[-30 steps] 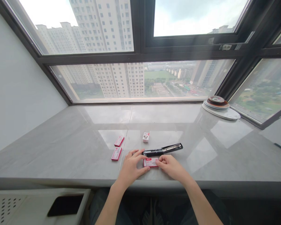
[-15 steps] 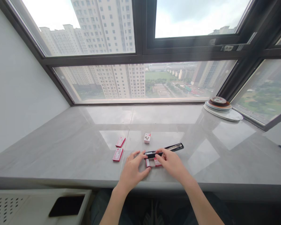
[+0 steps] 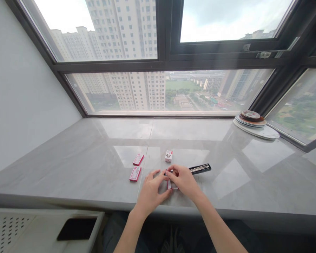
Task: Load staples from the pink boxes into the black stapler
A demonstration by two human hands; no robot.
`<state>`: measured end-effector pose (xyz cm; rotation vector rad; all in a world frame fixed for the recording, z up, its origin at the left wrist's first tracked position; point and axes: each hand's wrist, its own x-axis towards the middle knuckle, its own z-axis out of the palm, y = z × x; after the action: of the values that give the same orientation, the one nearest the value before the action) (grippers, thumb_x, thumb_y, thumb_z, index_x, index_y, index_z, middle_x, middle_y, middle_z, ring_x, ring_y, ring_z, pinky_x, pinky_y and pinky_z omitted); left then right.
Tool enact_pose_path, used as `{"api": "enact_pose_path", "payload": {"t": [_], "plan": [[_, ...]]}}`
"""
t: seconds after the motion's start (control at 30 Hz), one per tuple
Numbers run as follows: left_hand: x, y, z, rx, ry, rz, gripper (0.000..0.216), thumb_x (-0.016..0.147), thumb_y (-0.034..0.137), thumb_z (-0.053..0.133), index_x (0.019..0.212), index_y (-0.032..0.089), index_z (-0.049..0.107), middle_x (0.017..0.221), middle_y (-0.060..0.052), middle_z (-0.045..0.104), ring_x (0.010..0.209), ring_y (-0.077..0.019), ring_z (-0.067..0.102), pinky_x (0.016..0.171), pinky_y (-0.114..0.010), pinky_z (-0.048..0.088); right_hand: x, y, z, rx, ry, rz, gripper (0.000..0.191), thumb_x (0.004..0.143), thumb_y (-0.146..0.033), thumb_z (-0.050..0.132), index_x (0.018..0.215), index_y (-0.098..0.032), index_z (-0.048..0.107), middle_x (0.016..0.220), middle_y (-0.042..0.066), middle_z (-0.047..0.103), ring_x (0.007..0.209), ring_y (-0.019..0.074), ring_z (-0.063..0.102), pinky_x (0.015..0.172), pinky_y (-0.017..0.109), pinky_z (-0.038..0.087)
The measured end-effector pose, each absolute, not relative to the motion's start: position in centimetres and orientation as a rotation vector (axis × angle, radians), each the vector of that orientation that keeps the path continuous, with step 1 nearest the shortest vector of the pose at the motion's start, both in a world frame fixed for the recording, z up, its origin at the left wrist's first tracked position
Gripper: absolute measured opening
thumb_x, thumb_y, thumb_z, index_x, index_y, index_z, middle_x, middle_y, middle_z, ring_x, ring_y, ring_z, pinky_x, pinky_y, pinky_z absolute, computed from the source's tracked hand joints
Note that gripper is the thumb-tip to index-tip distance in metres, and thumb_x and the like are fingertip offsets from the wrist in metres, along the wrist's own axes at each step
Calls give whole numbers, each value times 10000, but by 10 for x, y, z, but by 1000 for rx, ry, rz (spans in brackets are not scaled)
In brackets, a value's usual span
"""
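Note:
An opened black stapler (image 3: 201, 169) lies on the sill, its silver channel showing at the right end and its left part hidden by my hands. My left hand (image 3: 153, 189) rests at the stapler's left end with the index fingertip on it, the thumb beside a red-and-white box (image 3: 169, 185) in front. Over the stapler's left part, my right hand (image 3: 184, 182) is closed in a pinch; whatever lies between its fingertips is too small to make out. That hand also covers much of the box.
Two pink-and-white boxes (image 3: 135, 174) lie to the left of my hands. A small white box (image 3: 169, 156) with a printed picture stands behind them. Stacked plates (image 3: 256, 129) sit by the window corner. A dark phone-like slab (image 3: 77, 229) rests on a white perforated surface at lower left.
My right hand has moved left along the stapler to its left end, near my left fingertips. The view has shifted slightly, while the boxes stay where they were.

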<state>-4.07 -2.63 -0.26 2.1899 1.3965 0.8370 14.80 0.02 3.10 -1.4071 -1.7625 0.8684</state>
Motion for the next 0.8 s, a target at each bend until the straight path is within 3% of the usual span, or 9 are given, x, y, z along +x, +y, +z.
{"api": "enact_pose_path", "payload": {"t": [0.1, 0.27, 0.47, 0.6, 0.67, 0.8], "plan": [[-41, -24, -3, 2185, 1392, 848, 347, 830, 325, 772, 1169, 337, 697, 1468, -28, 583, 1436, -318, 452, 1139, -512, 435, 154, -4, 42, -1395, -1927, 772, 219, 959, -408, 585, 925, -237, 717, 617, -35, 580, 585, 136, 497, 588, 246, 330], [-41, -21, -4, 2203, 1389, 823, 245, 830, 310, 761, 1064, 320, 688, 1491, 12, 572, 1426, -302, 451, 1139, -515, 421, 165, -17, 43, -1478, -2217, 725, 112, 878, -250, 649, 801, -240, 729, 677, -11, 666, 621, 147, 548, 588, 263, 274], [-48, -26, 2, 2194, 1349, 880, 350, 809, 308, 781, 1138, 304, 662, 1462, -30, 567, 1361, -291, 499, 1123, -471, 431, 196, -37, 33, -1565, -2037, 747, 223, 981, -392, 540, 975, -273, 728, 666, -11, 645, 635, 181, 568, 597, 274, 306], [-42, -31, 2, 2111, 1559, 947, 101, 952, 364, 618, 947, 272, 658, 1051, -35, 683, 1029, -248, 623, 926, -412, 489, 226, -44, 19, -1798, -1884, 680, 312, 1011, -449, 457, 839, -244, 618, 595, -11, 584, 582, 191, 533, 581, 285, 296], [-32, -33, 0, 2130, 1627, 904, 223, 1001, 358, 534, 823, 261, 630, 855, -18, 664, 881, -235, 614, 853, -404, 464, 229, -45, 12, -1816, -1874, 695, 317, 1018, -439, 437, 815, -242, 580, 645, 2, 624, 616, 197, 559, 603, 287, 312], [-5, -35, -3, 2169, 1653, 893, 260, 1019, 343, 502, 807, 254, 623, 820, -19, 674, 849, -238, 608, 836, -409, 423, 217, -44, 6, -1681, -1909, 772, 307, 1032, -423, 417, 840, -242, 574, 737, 7, 675, 690, 195, 590, 636, 283, 332]]}}
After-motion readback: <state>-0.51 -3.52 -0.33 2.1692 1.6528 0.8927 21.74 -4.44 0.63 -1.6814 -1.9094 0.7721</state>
